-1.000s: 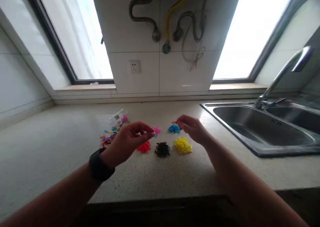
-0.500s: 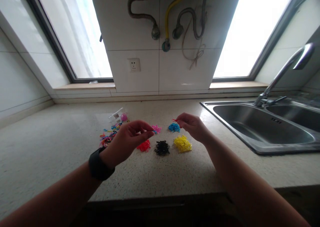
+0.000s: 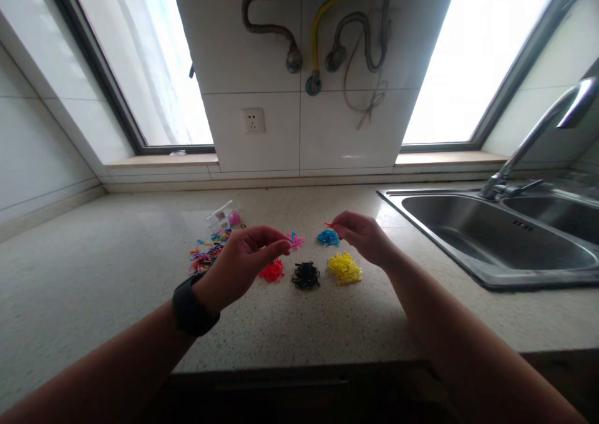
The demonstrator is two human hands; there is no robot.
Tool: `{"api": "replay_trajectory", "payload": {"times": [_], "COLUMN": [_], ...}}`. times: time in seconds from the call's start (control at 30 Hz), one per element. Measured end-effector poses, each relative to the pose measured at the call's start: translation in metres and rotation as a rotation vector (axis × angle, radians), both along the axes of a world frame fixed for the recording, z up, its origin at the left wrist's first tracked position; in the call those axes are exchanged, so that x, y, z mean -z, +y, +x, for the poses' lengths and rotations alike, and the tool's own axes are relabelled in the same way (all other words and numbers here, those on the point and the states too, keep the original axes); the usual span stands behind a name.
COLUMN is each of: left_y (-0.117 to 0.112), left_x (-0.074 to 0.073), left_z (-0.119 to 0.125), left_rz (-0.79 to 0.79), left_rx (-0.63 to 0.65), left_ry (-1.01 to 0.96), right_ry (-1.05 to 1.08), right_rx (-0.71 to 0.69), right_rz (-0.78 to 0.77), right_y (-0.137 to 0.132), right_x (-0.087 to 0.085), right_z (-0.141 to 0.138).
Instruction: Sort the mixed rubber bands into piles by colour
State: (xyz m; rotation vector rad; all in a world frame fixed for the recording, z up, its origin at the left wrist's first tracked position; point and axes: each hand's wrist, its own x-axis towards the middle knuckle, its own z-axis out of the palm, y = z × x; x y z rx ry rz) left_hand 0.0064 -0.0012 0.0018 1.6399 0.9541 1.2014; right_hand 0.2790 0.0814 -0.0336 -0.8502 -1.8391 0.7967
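My left hand (image 3: 250, 252), with a black band on its wrist, is closed in a pinch over the pink pile of rubber bands (image 3: 297, 242). A small blue rubber band (image 3: 294, 236) shows at its fingertips. Just above the blue pile (image 3: 328, 237), my right hand (image 3: 361, 234) pinches a red rubber band (image 3: 329, 225). Nearer to me lie a red pile (image 3: 273, 271), partly behind my left hand, a black pile (image 3: 306, 275) and a yellow pile (image 3: 345, 268). Mixed-colour rubber bands (image 3: 202, 260) lie left of my left hand, which hides some of them.
A clear plastic packet (image 3: 219, 214) and a pink round object (image 3: 234, 217) lie behind the mixed bands. To the right is a steel sink (image 3: 468, 274) with a tap (image 3: 528, 137). The speckled counter (image 3: 281, 343) ends in a front edge close to me.
The whole view has shifted slightly. The blue rubber band at my left fingertips now stands more upright. Both hands keep their pinches in nearly the same places.
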Motion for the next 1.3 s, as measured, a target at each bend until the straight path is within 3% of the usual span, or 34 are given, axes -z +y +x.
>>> {"api": "replay_trajectory", "payload": {"times": [0.8, 1.3], "left_y": [0.012, 0.028], "left_x": [0.002, 0.002], "left_z": [-0.009, -0.022], "left_rz": [0.014, -0.007], "left_rx": [-0.086, -0.144], "left_ry": [-0.022, -0.136], "right_ry": [-0.057, -0.72], "right_rx": [-0.014, -0.065], "right_rz": [0.014, 0.44], "right_y": [-0.003, -0.026], "right_x": [0.004, 0.001], "right_z": [-0.002, -0.086]}}
